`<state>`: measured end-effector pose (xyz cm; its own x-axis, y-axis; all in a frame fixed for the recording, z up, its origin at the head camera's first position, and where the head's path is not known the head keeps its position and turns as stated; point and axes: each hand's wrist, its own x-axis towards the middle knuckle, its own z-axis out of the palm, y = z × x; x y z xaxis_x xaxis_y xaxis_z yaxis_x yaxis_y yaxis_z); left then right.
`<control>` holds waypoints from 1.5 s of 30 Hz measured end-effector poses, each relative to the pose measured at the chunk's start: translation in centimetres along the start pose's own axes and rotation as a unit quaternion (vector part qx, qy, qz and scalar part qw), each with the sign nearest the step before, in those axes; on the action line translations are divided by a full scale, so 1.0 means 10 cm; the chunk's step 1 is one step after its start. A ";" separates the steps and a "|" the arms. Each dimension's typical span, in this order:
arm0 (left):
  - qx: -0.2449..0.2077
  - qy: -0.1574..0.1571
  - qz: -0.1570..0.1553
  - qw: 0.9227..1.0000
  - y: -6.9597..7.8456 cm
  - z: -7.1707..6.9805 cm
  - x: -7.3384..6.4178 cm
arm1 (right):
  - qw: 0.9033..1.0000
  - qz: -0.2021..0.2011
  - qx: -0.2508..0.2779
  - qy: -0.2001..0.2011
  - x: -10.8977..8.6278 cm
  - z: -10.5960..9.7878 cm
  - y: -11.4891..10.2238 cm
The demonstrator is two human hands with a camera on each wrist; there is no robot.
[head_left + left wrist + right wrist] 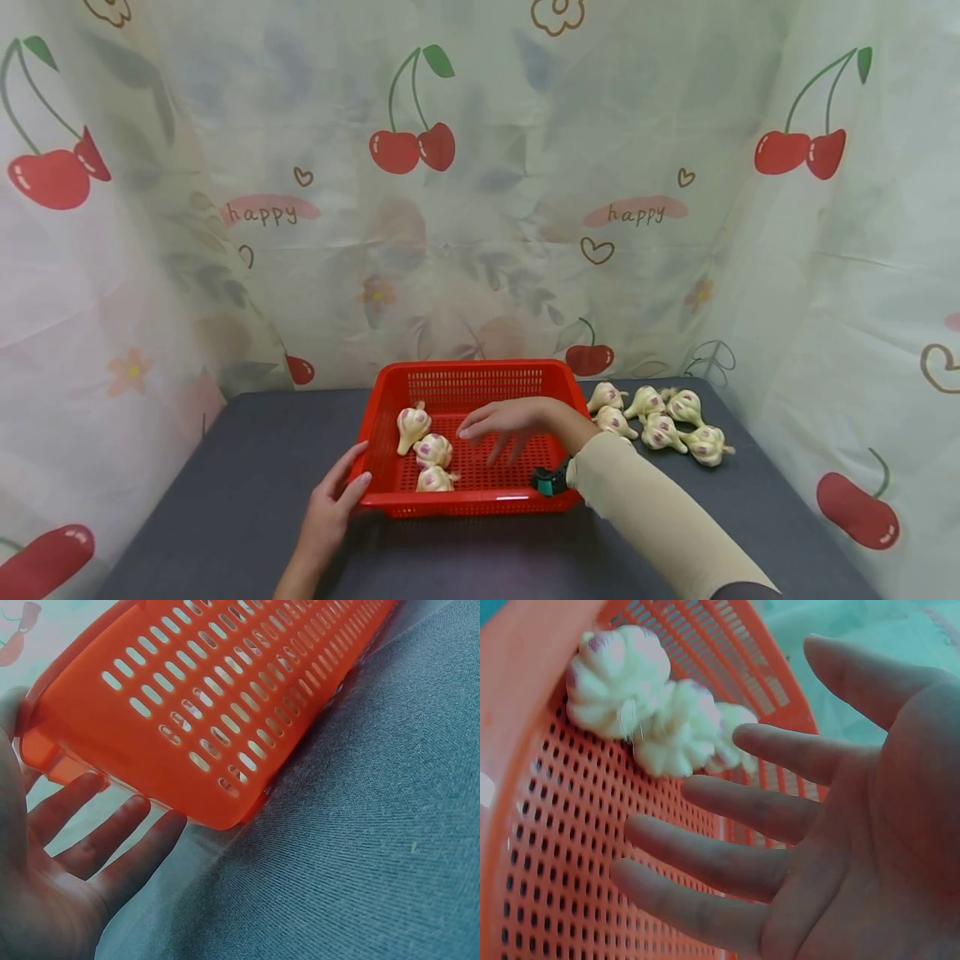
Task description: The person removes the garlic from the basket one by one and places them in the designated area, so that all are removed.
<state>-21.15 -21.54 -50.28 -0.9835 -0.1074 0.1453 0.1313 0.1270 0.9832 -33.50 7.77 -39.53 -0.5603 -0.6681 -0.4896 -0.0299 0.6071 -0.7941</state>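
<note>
while l. hand (324, 504) grips perf. plastic basket (487, 497), r. hand (521, 419), fingers apart, hovers nr bulbous garlic (433, 451)

Left hand (326, 502), a grip being taken there, thumb set apart from the fingers (112, 831)! Over on the right, the sleeved forearm (652, 517) is angled inward, wrist (576, 427) bent, right hand (517, 418) held palm down, fingers spread, nothing grasped.

Red basket (472, 498) open from above, garlic bulbs (433, 451) crowding its left, walls (474, 385) all round
</note>
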 end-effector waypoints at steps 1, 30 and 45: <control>0.001 0.000 -0.002 1.000 0.00 0.00 0.00 | 1.000 0.003 -0.003 -0.010 0.02 0.02 -0.02; 0.018 -0.005 -0.021 1.000 0.02 -0.01 0.02 | 0.987 0.090 -0.096 -0.095 0.38 0.46 -0.37; 0.016 0.002 0.000 1.000 0.02 0.00 0.01 | 0.971 0.124 -0.179 -0.095 0.32 0.46 -0.28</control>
<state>-21.20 -21.52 -50.12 -0.9831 -0.1119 0.1450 0.1265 0.1579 0.9793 -31.41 1.98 -40.53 -0.4260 -0.5290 -0.7339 -0.2183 0.8473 -0.4841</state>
